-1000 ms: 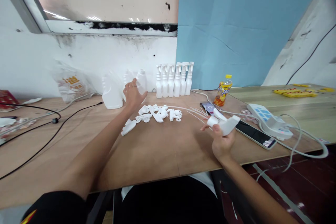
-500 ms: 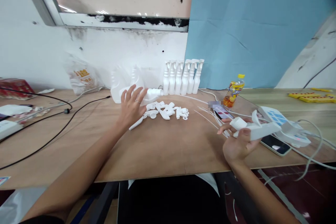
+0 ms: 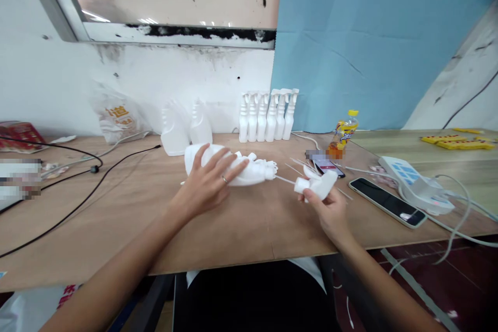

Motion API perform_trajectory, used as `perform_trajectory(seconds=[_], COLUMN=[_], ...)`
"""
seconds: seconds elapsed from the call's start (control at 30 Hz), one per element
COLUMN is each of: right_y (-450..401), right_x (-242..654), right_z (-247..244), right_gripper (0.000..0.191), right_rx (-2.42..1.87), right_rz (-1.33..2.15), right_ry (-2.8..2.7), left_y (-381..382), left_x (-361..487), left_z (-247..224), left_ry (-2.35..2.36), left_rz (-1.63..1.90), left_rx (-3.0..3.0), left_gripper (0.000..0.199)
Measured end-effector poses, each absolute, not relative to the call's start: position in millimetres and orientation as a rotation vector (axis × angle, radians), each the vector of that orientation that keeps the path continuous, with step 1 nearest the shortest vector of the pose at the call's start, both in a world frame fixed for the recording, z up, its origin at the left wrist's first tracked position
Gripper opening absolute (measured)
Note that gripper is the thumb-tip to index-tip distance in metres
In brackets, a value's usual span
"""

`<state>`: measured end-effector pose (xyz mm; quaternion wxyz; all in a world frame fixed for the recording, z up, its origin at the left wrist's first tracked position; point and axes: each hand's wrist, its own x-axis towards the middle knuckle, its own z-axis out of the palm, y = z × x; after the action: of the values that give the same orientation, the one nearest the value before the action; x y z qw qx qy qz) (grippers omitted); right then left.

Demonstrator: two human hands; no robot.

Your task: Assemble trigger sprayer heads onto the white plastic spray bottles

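Counter [image 3: 245,238]: brown top; the bottle and the spray head are held above its middle.
Bottle [image 3: 254,172]: tipped almost level, neck to the right; in my judgement best kept steady at this angle so that its mouth faces the spray head squarely.
Left hand [image 3: 210,179]: grip spread over and around the bottle body; advise firm but not squeezing, as thin plastic may dent.
Right hand [image 3: 329,210]: grip closed round the spray head, thumb on the near side; advise letting this side do the aiming.
Spray head [image 3: 321,184]: right of the bottle, collar turned left; keep the collar in line with the neck.
Tube [image 3: 285,180]: spans from collar to bottle mouth; whether its tip is inside cannot be told. Feed straight; an oblique push would likely bend it.
Change, bottle: since the preceding frame, shifted right and nearer, now hiding most of the loose white parts.
Change, spray head: moved left, from well apart to near the bottle neck.
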<state>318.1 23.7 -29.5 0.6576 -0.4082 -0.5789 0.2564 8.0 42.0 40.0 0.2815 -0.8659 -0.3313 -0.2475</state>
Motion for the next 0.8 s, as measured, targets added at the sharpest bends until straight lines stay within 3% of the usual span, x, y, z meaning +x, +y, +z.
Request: perform_trajectory(seconds=[0.27, 0.6, 0.8], right_y=[14, 13, 11], right_x=[306, 300, 295], right_z=[-21, -23, -23], right_gripper=[0.037, 0.051, 0.039], right_rx=[-0.859, -0.897, -0.971], right_rz=[1.12, 1.022, 1.081], right_ry=[-1.49, -1.686, -1.664], left_y=[-7, -1, -1], left_x=[28, 19, 19], left_z=[2, -4, -9], left_ry=[-0.838, -0.823, -0.807], left_rz=[-0.701, -0.665, -0.71], left_rx=[-2.44, -2.522, -2.534], left_gripper=[0.074, 0.069, 0.07])
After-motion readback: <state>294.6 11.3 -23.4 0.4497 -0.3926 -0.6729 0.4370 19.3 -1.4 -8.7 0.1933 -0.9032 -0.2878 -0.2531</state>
